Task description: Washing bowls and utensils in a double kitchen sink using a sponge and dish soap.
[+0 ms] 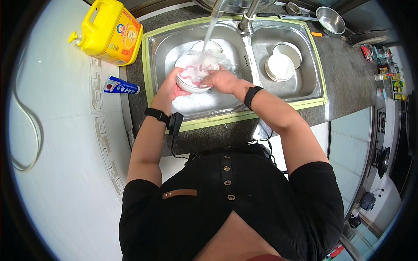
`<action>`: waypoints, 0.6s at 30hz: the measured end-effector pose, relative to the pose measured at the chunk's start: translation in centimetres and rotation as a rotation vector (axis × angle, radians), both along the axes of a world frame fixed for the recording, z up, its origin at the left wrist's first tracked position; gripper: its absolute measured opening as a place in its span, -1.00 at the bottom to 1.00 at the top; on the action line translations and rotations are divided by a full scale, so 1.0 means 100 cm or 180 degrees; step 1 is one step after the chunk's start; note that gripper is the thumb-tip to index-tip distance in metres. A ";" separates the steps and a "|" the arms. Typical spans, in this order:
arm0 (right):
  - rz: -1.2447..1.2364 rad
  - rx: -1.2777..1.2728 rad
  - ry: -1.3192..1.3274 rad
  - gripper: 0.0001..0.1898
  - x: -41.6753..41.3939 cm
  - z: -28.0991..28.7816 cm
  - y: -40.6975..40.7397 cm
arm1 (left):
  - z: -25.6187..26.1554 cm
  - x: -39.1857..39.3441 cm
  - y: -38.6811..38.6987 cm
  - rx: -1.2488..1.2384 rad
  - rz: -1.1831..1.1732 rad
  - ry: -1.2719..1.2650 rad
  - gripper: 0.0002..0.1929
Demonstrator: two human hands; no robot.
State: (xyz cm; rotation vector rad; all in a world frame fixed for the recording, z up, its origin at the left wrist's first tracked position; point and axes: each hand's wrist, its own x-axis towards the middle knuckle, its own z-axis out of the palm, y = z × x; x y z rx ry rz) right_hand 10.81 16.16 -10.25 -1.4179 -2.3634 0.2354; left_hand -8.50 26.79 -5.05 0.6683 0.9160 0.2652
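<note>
My left hand (173,84) grips the left side of a white bowl (191,87) over the larger basin of a steel sink. A wet white cloth with pink-red edging (194,73) is bunched in and over the bowl. My right hand (222,80) holds this cloth against the bowl's right side, its fingertips partly hidden. Water from the tap (219,8) streams down onto the cloth. Behind it, another white dish (212,46) lies in sudsy water, partly covered. The basin (215,106) has foam along its bottom.
In the right-hand basin (261,84) sit stacked white bowls (280,67) and another white dish (292,52). A yellow pump jug (111,32) and a blue tube (121,85) stand left of the sink. Behind and right are a knife (287,17), a steel ladle-like bowl (330,20) and an orange-handled tool (316,34).
</note>
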 end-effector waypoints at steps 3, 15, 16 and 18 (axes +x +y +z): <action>-0.0737 -0.1445 0.0359 -0.82 -0.037 0.060 0.012 | 0.003 0.002 -0.009 -0.0593 0.0358 -0.0266 -0.42; -0.0062 -0.0702 0.0256 -0.62 0.000 0.011 -0.001 | -0.004 -0.005 -0.004 0.0003 -0.0342 0.0291 -0.49; -0.0217 -0.0732 0.0224 -0.70 -0.009 0.025 0.002 | -0.006 -0.002 -0.005 -0.0192 0.0081 -0.0030 -0.49; -0.0651 -0.1294 0.0192 -0.75 -0.042 0.066 0.012 | -0.035 0.003 -0.011 0.0084 0.0878 -0.0007 -0.44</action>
